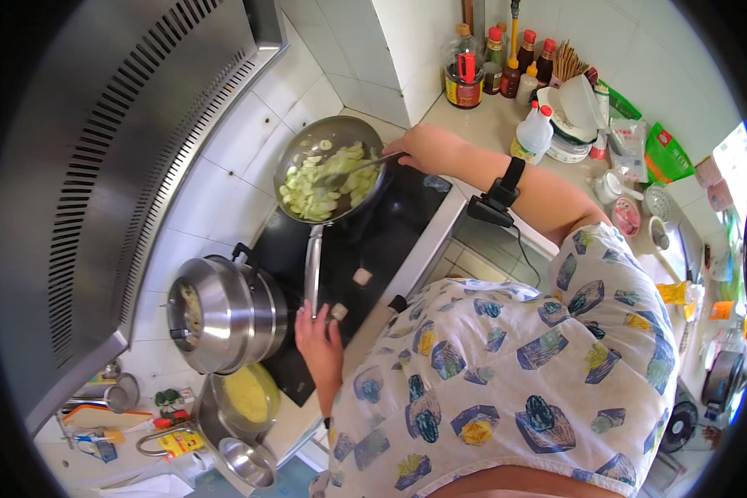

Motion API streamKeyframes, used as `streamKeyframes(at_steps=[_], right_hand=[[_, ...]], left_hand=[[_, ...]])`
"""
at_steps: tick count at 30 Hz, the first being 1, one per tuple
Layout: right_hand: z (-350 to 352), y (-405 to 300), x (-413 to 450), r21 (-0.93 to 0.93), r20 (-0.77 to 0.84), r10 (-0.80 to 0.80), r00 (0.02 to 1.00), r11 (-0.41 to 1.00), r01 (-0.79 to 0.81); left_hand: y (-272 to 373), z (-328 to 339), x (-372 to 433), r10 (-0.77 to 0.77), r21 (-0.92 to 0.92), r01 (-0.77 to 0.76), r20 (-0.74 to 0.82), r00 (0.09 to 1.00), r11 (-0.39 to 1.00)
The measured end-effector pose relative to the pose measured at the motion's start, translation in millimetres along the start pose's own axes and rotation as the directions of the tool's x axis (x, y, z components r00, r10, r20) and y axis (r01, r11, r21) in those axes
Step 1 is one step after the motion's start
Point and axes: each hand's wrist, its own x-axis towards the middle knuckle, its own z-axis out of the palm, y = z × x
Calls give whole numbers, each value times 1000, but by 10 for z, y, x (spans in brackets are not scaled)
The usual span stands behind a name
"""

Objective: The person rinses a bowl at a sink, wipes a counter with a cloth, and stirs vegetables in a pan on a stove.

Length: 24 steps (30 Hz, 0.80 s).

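A frying pan (286, 140) stands on the black glass cooktop (386, 227), holding sliced pale-green vegetable (308, 193). My right hand (423, 149), at the pan's right rim, grips the handle of a spatula (342, 175) whose blade lies among the slices. My left hand (319, 342) is at the end of the pan's metal handle (313, 264), fingers spread over it; whether they close round it cannot be told. Left of the handle stands a stacked steel steamer pot (236, 314) with a domed lid.
Sauce bottles (510, 78), a clear jug (533, 134) and stacked bowls (566, 134) crowd the right-hand counter. Two small pale blocks (362, 276) lie on the cooktop. A bowl of yellow food (249, 395) and a steel bowl (247, 462) are by the sink. A range hood (124, 155) overhangs the left.
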Motion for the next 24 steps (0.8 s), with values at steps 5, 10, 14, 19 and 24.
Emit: streamKeyframes(at_steps=[5, 10, 14, 19, 24], right_hand=[[294, -414, 300, -152, -160, 68, 985, 984, -92], [840, -499, 152, 27, -53, 111, 992, 994, -109], [980, -160, -531, 235, -221, 220, 950, 958, -167], [1010, -180, -1121, 552, -234, 154, 960, 834, 1], [886, 680, -2725, 627, -220, 414, 884, 754, -197]], left_hand=[[25, -105, -78, 26, -26, -26, 6, 1000, 999], [35, -34, -79, 106, -54, -104, 18, 994, 993], [241, 222, 28, 331, 13, -331, 3, 944, 944], [178, 418, -37, 501, -30, -502, -36, 865, 864], [1119, 823, 291, 551, -115, -539, 170, 817, 835]])
